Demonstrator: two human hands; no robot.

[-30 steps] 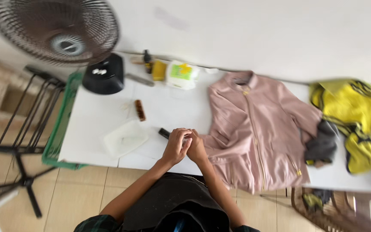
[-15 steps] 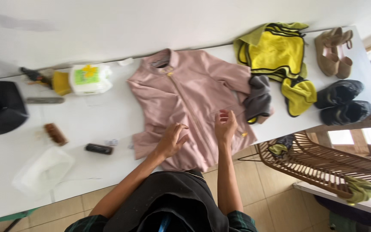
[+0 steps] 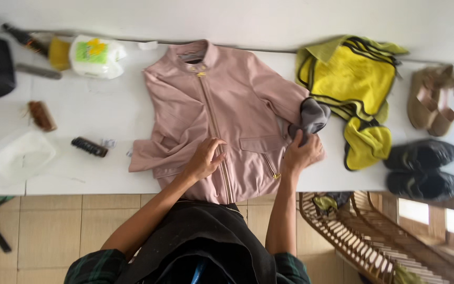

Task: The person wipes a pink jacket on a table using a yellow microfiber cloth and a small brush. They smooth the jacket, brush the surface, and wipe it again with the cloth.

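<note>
A pink jacket (image 3: 227,115) is shown lying front-up on the white surface (image 3: 106,113), with the left hand (image 3: 204,159) laid flat and loosely spread beside the zip and the right hand (image 3: 301,152) closed on a grey cloth (image 3: 311,118) at the cuff of the sleeve. Since the hem below both hands overhangs the near edge, the jacket could be dragged off by a hard rub, and the yellow cloth (image 3: 356,79) just beyond the right hand could be snagged. Compared with half a second earlier, the right hand has been shifted outward from the jacket front to the grey cloth, while the left is found in much the same place.
</note>
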